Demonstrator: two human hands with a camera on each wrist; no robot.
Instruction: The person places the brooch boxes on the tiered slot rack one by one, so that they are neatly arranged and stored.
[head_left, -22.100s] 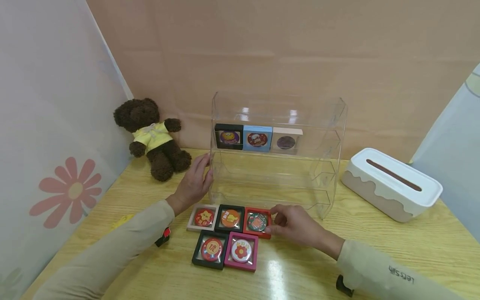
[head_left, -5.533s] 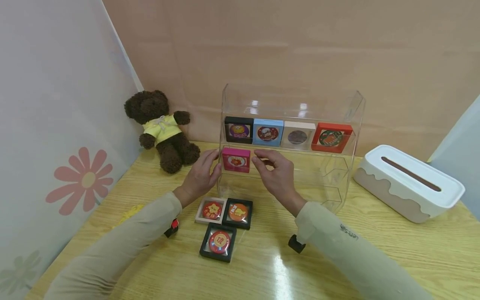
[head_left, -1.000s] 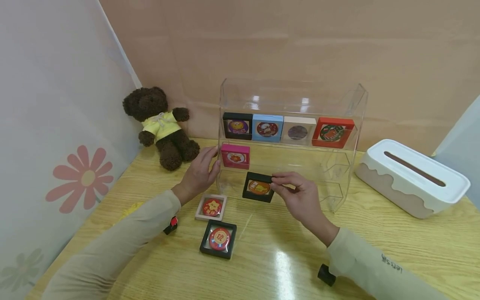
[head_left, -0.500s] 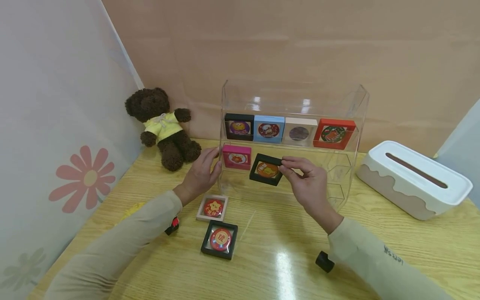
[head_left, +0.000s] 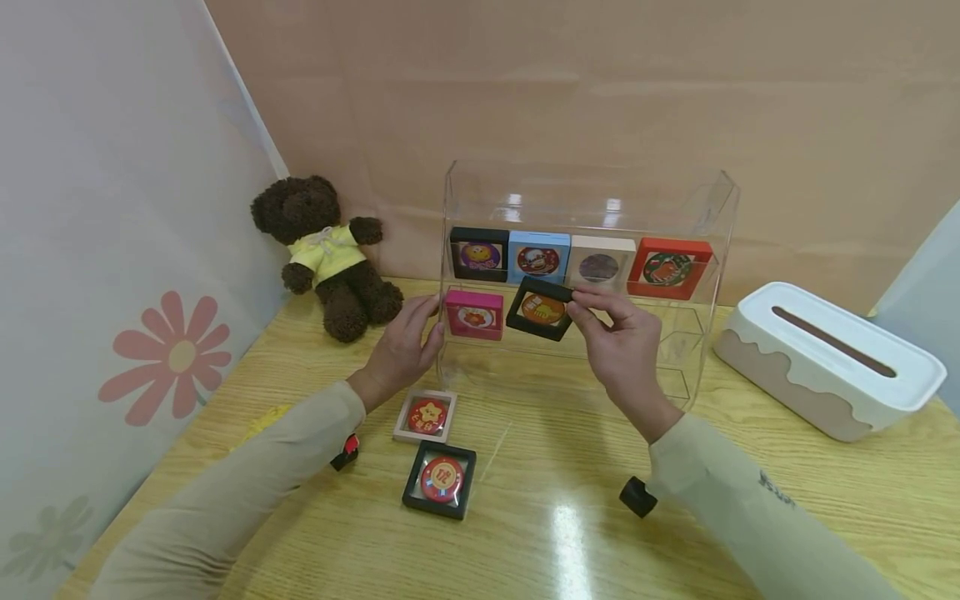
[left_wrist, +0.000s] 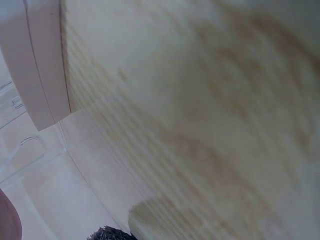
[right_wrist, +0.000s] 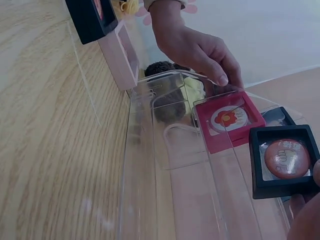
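The black-framed box (head_left: 538,309) with the orange thumbs-up badge is raised off the table (head_left: 540,542), just left of the right hand's (head_left: 622,346) fingertips. Thumb and forefinger are closed in a pinch on its upper right corner. The right wrist view shows fingertips meeting the frame's edge from another side, most of that hand cut off there. Whether the frame touches the clear stand (head_left: 577,197) behind it, I cannot tell.

The frame looks nearly square, with no clear long axis. Its badge faces the head camera, and its top edge slopes down toward the pinching fingers.

The right forearm reaches in from the lower right, hand lifted. The left forearm comes up from the lower left; the left hand's (head_left: 402,346) loosely bent fingers rest against the stand's side, thumb apart from forefinger.

Between the two hands' fingers, beside the held frame, stands the pink box (head_left: 474,315); the right wrist view shows the left thumb close to it. Above the right fingertips are black, blue, beige and red boxes in a row. Below the left fingers lie a star box (head_left: 425,416) and a medal box (head_left: 440,479). The left wrist view adds a pale box edge (left_wrist: 50,65) and blurred wood grain.
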